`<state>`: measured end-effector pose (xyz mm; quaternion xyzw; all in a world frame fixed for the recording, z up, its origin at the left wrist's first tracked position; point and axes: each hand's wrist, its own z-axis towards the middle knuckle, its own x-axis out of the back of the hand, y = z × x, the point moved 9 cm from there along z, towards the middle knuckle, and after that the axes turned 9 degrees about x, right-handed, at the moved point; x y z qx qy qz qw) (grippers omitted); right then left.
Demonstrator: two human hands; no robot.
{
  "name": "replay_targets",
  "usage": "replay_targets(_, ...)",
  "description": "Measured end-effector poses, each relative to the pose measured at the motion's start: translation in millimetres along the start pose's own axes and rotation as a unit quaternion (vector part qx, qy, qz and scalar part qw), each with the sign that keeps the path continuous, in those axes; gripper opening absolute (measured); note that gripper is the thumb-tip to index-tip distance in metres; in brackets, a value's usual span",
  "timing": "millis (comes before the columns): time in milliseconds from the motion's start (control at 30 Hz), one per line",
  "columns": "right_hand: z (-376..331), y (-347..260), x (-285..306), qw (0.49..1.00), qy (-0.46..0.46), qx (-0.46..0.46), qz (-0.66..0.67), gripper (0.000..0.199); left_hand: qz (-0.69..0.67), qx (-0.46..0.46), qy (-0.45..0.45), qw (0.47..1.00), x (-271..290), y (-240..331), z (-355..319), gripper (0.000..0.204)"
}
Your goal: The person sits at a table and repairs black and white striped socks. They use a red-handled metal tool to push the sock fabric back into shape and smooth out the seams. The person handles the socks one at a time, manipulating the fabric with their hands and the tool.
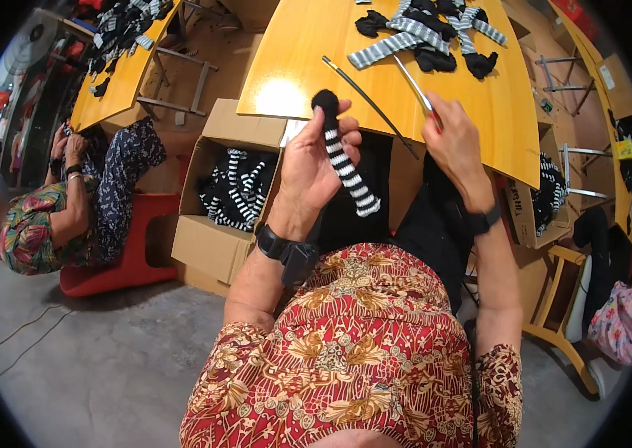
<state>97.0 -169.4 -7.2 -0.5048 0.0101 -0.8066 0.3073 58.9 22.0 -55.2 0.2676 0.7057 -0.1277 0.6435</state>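
Note:
My left hand (314,166) is closed round a small knitted tube (346,173) with black and white stripes and a rounded black end on top. The tube's striped end hangs free below the fingers. In my right hand (453,142), above the table's front edge, is a thin metal tool (410,81) with a reddish handle; its kind I cannot make out. The shaft points away from me, its tip close to a pile of striped and black knitted pieces (424,36). Between the hands, a slim black rod (364,95) juts over the edge of the yellow table (290,52).
An open cardboard box (215,250) of striped knits stands left of my lap; another box (523,205) stands at the right. A person (54,213) sits on a red chair (125,257) by another table at the left. A wooden chair (555,321) is at the right.

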Motion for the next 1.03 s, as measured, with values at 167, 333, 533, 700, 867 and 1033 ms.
replay_targets(167,-60,-47,80,0.977,-0.031,-0.042,0.205,0.034,-0.062,-0.064,0.007,0.996,10,33,1,0.038)
replay_targets(333,-115,-52,115,0.952,-0.135,-0.044,0.273,0.039,-0.088,-0.079,0.009,0.993,11,43,7,0.034)
replay_targets(533,-151,-52,122,0.937,-0.156,-0.094,0.299,0.040,-0.096,-0.078,-0.005,0.992,2,40,10,0.034)
replay_targets(700,-143,-48,120,0.940,-0.125,-0.089,0.304,0.039,-0.033,-0.078,0.001,0.996,-10,30,11,0.033)
replay_targets(867,-134,-41,129,0.946,-0.109,-0.072,0.298,0.042,-0.049,-0.056,-0.008,0.997,-14,17,7,0.031)
replay_targets(1033,-150,-38,127,0.940,-0.139,-0.088,0.297,0.041,-0.103,-0.046,-0.017,0.993,0,27,11,0.027)
